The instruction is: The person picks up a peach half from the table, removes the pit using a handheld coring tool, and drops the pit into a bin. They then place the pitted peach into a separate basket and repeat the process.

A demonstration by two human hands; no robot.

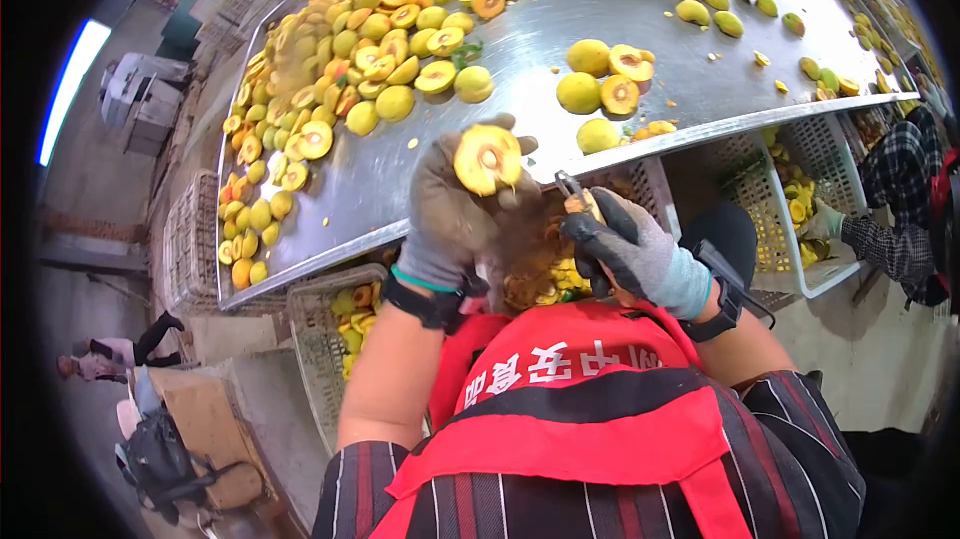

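My left hand [438, 214], in a grey-brown glove, is closed around a halved yellow peach [486, 159]. Its cut face points up at me, with a reddish-brown centre. My right hand [640, 244], in a grey glove with dark fingers, grips a small hand tool [567, 183] with a dark metal tip; most of the tool is hidden by the fingers. Against the tool and thumb is an orange-brown piece [582, 203] that I cannot identify. Both hands are at the metal table's near edge, apart from each other. Below them, yellow fruit pieces [566, 284] show beside a brown blur.
A steel table [365, 179] carries a large heap of whole and halved peaches [370, 49] and a small group [600, 89]. Plastic crates [318, 339] [795, 199] holding fruit stand under its edge. A co-worker's gloved hand [826, 222] is at the right crate. Another person [110, 357] is far left.
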